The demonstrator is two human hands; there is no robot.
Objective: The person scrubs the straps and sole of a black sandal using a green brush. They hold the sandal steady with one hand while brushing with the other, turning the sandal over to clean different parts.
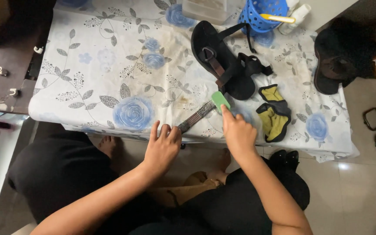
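Bare forearms, no sleeves; black garment over lap; bare feet below.

Table (88,65): white cloth printed with blue roses and grey leaves | Black strapped sandal (223,56): sole up, far centre | Blue perforated plastic basket (262,15): far edge, yellow-handled tool (277,18) across it | Clear plastic box (209,8): beside basket | Black-and-yellow fabric pieces (274,114): right of sandal | Second dark sandal (338,56): right table edge
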